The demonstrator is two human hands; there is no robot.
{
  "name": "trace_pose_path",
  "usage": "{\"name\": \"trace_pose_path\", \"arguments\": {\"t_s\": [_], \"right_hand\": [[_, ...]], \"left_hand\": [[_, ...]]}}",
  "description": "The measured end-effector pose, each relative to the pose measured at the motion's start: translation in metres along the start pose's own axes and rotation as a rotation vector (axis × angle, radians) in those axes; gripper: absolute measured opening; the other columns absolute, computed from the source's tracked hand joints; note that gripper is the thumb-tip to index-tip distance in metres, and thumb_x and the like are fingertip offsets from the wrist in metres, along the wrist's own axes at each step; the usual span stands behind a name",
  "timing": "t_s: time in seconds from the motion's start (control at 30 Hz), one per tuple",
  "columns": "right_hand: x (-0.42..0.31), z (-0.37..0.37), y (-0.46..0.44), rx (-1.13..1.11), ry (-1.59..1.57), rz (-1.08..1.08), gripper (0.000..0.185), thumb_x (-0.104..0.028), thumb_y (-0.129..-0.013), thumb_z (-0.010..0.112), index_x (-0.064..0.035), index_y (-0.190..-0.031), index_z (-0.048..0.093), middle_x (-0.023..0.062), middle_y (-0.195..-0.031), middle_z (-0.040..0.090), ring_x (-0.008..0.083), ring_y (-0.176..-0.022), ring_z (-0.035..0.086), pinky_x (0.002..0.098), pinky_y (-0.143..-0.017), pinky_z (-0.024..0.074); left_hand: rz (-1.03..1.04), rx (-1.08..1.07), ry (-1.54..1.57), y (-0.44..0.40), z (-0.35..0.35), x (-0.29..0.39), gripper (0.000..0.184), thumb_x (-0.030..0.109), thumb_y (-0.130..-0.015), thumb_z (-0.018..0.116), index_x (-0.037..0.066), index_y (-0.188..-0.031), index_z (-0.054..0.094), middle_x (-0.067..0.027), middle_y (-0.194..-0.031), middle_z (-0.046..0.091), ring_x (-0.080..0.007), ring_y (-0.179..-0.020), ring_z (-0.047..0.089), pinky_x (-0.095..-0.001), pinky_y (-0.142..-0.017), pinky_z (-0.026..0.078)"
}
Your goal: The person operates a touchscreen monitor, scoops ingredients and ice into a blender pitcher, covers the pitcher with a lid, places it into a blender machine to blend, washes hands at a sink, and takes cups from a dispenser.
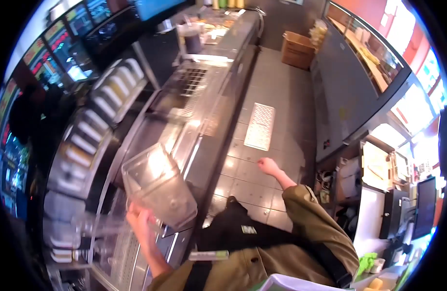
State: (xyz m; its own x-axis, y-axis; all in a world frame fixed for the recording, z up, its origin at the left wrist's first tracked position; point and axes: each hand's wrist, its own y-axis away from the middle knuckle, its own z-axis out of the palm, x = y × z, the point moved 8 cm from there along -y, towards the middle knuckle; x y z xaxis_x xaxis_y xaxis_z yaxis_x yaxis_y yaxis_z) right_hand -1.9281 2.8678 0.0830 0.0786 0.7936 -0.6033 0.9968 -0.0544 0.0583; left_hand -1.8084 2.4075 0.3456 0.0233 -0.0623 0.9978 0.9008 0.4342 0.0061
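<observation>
My left hand (pixel 142 218) is closed on the near edge of a clear plastic food container (pixel 172 194). The container is tilted over the steel counter (pixel 197 131), and light glares on its far side. It looks to have nothing in it. Out over the tiled floor, my right hand (pixel 269 166) hangs in the air with its fingers curled in, and no object shows in it. Both arms are in olive sleeves, and a black apron (pixel 233 228) covers my front.
A row of white-edged bins (pixel 97 126) lines the left side. A metal floor plate (pixel 260 127) lies in the aisle, with a cardboard box (pixel 298 50) at its far end. To the right are a grey cabinet (pixel 347 82) and a monitor (pixel 424 206).
</observation>
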Motion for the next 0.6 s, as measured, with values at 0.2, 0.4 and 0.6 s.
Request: {"name": "trace_pose_path", "arguments": {"t_s": [0.2,0.4,0.6], "right_hand": [[0.297,-0.103,0.109,-0.384,0.569,0.755,0.018,-0.02,-0.071,0.051,-0.0081,-0.078,0.063,0.0108,-0.078,0.062,0.0269,-0.076,0.06,0.0381,-0.062,0.0494],[0.452,-0.097,0.231,0.174,-0.33,1.637,0.019,-0.023,-0.071,0.053,-0.0066,-0.061,0.056,0.0089,-0.062,0.056,0.0217,-0.06,0.056,0.0367,-0.05,0.0438],[0.561,-0.147,-0.156,-0.585,0.574,0.63,0.014,-0.022,-0.066,0.056,-0.0087,-0.064,0.059,0.0083,-0.066,0.058,0.022,-0.065,0.057,0.038,-0.055,0.0439]], "left_hand": [[-0.049,-0.326,0.022,-0.135,0.25,0.014,0.01,0.002,-0.061,0.051,0.0,-0.071,0.05,0.0003,-0.05,0.042,-0.007,-0.039,0.038,-0.0199,-0.039,0.031],[0.005,-0.417,0.008,-0.234,0.451,-0.019,0.015,0.002,-0.061,0.056,0.006,-0.067,0.042,-0.0001,-0.047,0.043,-0.0079,-0.035,0.038,-0.0195,-0.038,0.031],[0.047,-0.243,-0.024,-0.319,0.587,-0.017,0.006,0.004,-0.063,0.052,0.004,-0.061,0.046,-0.0005,-0.043,0.04,-0.0093,-0.035,0.037,-0.0214,-0.037,0.03]]}}
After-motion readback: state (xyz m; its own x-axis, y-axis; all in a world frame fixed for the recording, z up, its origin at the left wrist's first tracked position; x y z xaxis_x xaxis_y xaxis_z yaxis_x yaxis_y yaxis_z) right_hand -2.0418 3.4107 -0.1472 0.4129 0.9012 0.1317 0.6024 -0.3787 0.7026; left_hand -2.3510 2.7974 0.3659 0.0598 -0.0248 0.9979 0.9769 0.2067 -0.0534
